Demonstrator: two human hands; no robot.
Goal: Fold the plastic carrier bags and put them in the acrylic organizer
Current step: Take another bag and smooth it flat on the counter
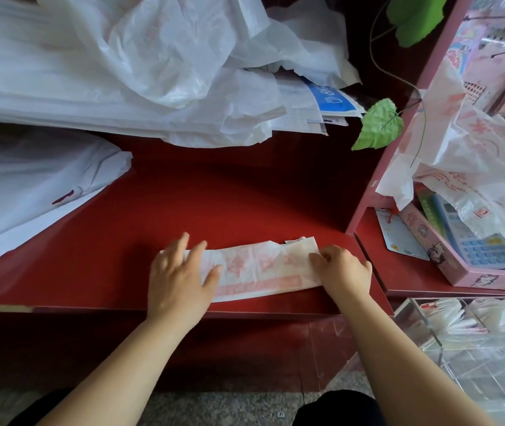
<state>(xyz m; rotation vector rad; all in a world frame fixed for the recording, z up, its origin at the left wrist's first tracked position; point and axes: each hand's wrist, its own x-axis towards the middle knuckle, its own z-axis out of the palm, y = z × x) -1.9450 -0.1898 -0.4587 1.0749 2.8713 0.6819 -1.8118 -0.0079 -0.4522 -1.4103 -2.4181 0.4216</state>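
A white carrier bag with red print [260, 267] lies folded into a long narrow strip near the front edge of the red table [229, 198]. My left hand [180, 278] presses flat on the strip's left end, fingers spread and straight. My right hand [342, 269] grips the strip's right end with curled fingers. The clear acrylic organizer [423, 339] stands at the lower right, below table level, with folded bags [460, 318] in its compartments.
Loose white plastic bags [153, 66] are heaped across the back of the table and more lie at the left [30, 186]. A raised red shelf on the right holds printed bags [475, 155], a calculator [475, 244] and a pink box [435, 256]. Green leaves [377, 124] hang nearby.
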